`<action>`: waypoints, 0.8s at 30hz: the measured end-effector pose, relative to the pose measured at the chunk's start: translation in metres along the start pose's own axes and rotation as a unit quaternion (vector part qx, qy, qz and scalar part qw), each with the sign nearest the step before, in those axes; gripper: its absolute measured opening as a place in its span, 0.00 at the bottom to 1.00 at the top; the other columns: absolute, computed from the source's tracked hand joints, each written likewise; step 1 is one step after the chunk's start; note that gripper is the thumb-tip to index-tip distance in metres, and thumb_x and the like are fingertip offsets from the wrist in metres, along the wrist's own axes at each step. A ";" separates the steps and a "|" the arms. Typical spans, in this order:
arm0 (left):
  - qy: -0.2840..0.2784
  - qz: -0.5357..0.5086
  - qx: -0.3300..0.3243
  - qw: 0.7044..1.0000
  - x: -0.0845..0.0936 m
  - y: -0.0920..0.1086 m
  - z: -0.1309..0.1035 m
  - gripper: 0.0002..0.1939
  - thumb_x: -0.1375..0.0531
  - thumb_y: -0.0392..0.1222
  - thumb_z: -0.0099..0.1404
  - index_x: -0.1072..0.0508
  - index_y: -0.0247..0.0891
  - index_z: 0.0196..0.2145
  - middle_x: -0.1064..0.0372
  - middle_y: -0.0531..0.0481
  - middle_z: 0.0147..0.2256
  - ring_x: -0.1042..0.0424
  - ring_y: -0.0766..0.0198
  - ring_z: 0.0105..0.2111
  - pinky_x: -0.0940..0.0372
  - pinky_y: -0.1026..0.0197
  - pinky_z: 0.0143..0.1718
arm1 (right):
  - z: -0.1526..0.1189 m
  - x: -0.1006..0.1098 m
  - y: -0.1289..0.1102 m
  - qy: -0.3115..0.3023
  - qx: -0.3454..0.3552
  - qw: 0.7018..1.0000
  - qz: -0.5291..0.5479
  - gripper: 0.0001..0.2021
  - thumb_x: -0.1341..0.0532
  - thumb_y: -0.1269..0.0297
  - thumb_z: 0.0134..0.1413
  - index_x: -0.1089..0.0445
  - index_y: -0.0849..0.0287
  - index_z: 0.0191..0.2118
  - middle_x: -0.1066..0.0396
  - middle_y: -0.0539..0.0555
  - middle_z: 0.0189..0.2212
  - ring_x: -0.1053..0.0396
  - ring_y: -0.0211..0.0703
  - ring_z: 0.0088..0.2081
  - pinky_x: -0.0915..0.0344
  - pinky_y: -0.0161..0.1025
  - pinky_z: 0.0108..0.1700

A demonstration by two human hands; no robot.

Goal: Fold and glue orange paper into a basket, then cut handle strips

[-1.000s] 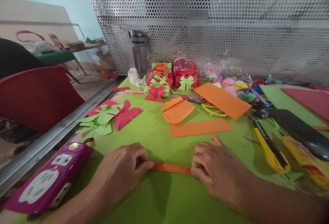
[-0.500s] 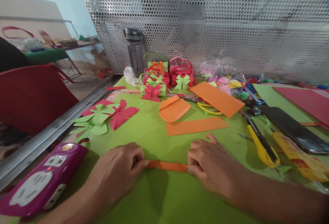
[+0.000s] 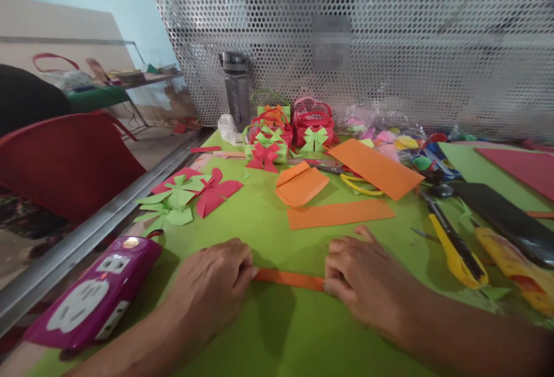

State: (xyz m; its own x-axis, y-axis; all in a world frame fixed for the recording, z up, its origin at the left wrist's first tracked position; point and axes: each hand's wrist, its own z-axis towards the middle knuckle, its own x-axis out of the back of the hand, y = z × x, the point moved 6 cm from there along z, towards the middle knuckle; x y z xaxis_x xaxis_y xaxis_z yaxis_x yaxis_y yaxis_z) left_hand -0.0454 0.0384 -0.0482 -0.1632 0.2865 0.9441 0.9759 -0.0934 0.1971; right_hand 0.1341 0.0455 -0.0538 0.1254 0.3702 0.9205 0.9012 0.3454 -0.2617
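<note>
A narrow orange strip (image 3: 289, 278) is stretched level between my two hands, above the green work surface (image 3: 259, 336). My left hand (image 3: 216, 276) pinches its left end between thumb and curled fingers. At the right end my right hand (image 3: 361, 279) pinches it the same way. Just beyond the hands lies a flat orange paper piece (image 3: 341, 214), and behind it a partly folded orange piece (image 3: 303, 185). A larger orange sheet (image 3: 376, 169) rests over yellow-handled scissors (image 3: 361, 185).
Left: a purple power strip (image 3: 97, 293), green and red paper cutouts (image 3: 179, 192), a red chair (image 3: 64, 163). Back: a bottle (image 3: 237, 91), small paper baskets with bows (image 3: 312, 126). Right: a yellow cutter (image 3: 459, 256), a glue gun (image 3: 515, 267), a black phone (image 3: 506, 215).
The whole view has shifted slightly, so objects appear a little further right. Both hands keep the same hold on the orange strip.
</note>
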 end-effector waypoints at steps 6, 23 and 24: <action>0.003 0.021 -0.030 0.999 -0.005 0.001 -0.001 0.12 0.53 0.38 0.64 0.37 0.38 0.25 0.35 0.52 0.26 0.36 0.63 0.26 0.51 0.62 0.27 | 0.001 0.000 -0.002 -0.025 -0.004 0.999 -0.030 0.12 0.42 0.71 0.52 0.32 0.59 0.19 0.32 0.51 0.26 0.34 0.42 0.34 0.56 0.56 0.56; 0.016 0.048 -0.083 0.995 -0.008 0.002 0.002 0.09 0.52 0.37 0.64 0.38 0.40 0.26 0.35 0.53 0.26 0.36 0.62 0.25 0.49 0.60 0.26 | 0.002 0.002 -0.001 -0.038 0.006 0.999 -0.020 0.10 0.42 0.68 0.51 0.36 0.60 0.21 0.31 0.52 0.27 0.33 0.44 0.35 0.54 0.57 0.54; 0.015 0.053 -0.087 0.995 -0.008 0.002 0.002 0.08 0.52 0.38 0.64 0.37 0.40 0.28 0.34 0.52 0.26 0.35 0.61 0.26 0.48 0.60 0.27 | 0.002 0.003 0.000 -0.025 0.011 1.000 -0.007 0.08 0.41 0.68 0.50 0.36 0.60 0.22 0.31 0.51 0.27 0.34 0.43 0.34 0.54 0.58 0.54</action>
State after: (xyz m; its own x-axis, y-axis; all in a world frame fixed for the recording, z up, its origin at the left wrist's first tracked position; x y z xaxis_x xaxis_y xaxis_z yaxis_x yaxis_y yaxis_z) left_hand -0.0421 0.0374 -0.0559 -0.0682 0.2372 0.9691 0.9482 -0.2866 0.1369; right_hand 0.1340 0.0483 -0.0517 0.0917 0.4071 0.9088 0.8931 0.3701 -0.2559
